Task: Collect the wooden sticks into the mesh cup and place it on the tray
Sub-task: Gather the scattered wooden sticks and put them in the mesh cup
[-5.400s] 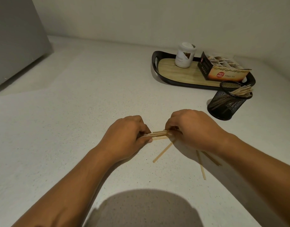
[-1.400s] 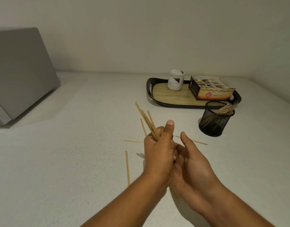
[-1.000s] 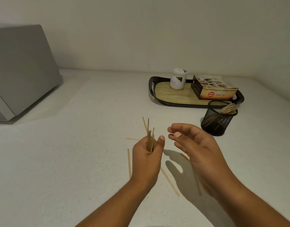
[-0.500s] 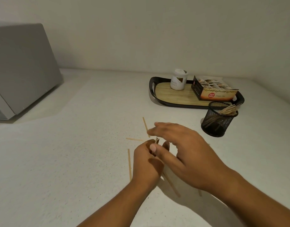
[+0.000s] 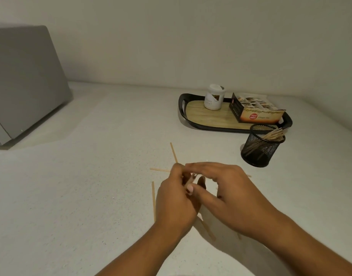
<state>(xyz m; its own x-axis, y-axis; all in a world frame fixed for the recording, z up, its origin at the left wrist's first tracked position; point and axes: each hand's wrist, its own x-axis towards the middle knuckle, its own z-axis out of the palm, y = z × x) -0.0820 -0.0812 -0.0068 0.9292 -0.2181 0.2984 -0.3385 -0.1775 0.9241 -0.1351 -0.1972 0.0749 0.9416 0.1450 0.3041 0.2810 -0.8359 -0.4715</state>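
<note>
Right hand [image 5: 230, 194] has moved over left hand [image 5: 175, 202], which grips sticks [image 5: 193, 176] left of the cup [image 5: 258, 150]; right-hand grip indeterminate; loose sticks [image 5: 153, 200] also lie left of cup; tray [image 5: 181, 111] just behind cup

The stick bundle [image 5: 193, 177] is almost wholly hidden inside the left hand [image 5: 177, 198] grip; only the tips show, count indeterminate. The right hand [image 5: 230, 196] fingers are blurred (contact with the bundle unconfirmed) and cover parts of loose sticks [image 5: 209, 231] on the worktop [image 5: 91, 196]. The grey appliance [image 5: 26, 80] is cut off by the left edge. The box [image 5: 258, 116] print is illegible.
</note>
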